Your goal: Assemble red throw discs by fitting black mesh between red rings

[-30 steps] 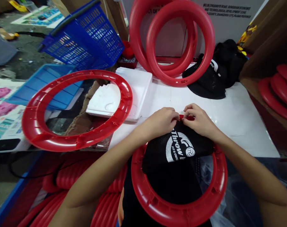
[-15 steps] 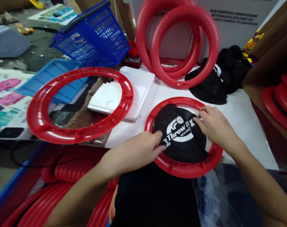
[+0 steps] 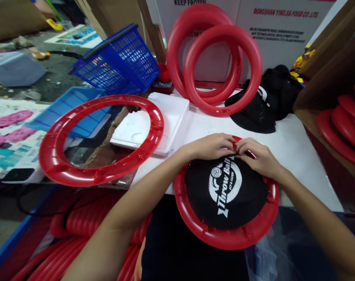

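A black mesh net [image 3: 195, 187] printed "Throw Ball" in white lies inside a red plastic ring [image 3: 227, 239] in front of me. At the ring's far side, my left hand [image 3: 216, 146] and my right hand [image 3: 257, 156] come close together. Both pinch the net's edge at the rim with bent fingers. The hands cover that stretch of the rim, so how the edge sits there is hidden. The print runs slanted, and the net spans most of the ring's opening. Another red ring half [image 3: 101, 176] with ribs inside rests to the left, over a white foam block [image 3: 173, 121].
Two red rings [image 3: 224, 111] lean against a printed carton [image 3: 277, 43]. More black nets [image 3: 253, 113] lie beside them. A blue basket [image 3: 121, 62] and a light-blue tray [image 3: 68, 105] stand at left. Red rings fill a shelf [image 3: 335, 132] at right and the space below left [image 3: 86, 214].
Both hands have moved to the ring's far side and come together on the net's edge. The net has turned and spread out, and the ring sits slightly nearer in view.
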A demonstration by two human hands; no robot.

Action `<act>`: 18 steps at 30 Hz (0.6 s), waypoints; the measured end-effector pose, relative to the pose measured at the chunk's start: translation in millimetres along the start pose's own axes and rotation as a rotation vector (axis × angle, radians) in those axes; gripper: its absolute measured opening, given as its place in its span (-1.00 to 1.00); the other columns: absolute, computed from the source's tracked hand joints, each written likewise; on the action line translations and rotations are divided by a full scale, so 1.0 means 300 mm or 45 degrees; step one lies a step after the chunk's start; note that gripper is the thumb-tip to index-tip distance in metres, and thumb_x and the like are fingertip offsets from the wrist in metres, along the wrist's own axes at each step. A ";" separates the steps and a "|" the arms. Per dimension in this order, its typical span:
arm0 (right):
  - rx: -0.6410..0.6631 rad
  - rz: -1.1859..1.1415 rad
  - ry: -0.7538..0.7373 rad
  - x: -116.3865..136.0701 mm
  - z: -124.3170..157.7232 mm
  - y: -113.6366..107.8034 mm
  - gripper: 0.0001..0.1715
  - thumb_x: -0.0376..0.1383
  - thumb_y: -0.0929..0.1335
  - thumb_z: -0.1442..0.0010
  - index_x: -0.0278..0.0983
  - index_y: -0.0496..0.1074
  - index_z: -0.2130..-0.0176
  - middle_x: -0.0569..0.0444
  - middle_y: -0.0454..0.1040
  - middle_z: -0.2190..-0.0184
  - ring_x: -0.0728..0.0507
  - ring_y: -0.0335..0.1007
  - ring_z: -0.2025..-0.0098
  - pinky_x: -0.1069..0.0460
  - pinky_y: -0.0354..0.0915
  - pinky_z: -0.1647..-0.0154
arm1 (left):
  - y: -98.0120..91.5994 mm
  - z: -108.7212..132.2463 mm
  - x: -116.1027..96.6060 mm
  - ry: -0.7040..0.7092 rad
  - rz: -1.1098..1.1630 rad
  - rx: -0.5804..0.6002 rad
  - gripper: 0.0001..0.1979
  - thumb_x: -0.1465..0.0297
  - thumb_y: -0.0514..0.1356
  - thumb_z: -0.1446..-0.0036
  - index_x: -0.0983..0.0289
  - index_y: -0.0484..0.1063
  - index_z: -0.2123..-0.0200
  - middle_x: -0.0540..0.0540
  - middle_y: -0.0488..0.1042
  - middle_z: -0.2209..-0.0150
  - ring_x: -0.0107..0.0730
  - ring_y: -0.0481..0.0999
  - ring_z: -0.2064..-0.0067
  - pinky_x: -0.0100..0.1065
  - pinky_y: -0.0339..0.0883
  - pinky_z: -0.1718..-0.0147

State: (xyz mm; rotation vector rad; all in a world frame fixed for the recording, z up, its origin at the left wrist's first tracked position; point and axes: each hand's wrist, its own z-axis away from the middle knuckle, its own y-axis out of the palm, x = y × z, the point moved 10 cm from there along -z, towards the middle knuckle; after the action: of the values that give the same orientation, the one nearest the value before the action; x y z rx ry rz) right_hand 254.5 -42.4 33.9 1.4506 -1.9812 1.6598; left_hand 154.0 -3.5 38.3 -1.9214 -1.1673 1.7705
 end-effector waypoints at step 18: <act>-0.074 -0.234 0.556 -0.160 -0.055 -0.015 -0.87 -0.28 0.42 -0.28 -0.19 0.63 0.22 0.09 0.67 0.21 -0.17 0.57 0.12 -0.08 0.42 0.03 | -0.034 0.046 0.098 -0.280 0.057 -0.527 -0.84 0.59 0.26 -0.24 0.25 0.61 0.24 0.05 0.66 0.24 -0.34 0.64 0.20 -0.30 0.45 0.11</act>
State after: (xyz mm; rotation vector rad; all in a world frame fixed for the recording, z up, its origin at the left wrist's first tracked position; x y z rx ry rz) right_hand 275.2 -2.0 11.0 1.0940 -1.5951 1.6502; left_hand 135.2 19.7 21.7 -2.0147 -1.6935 1.9208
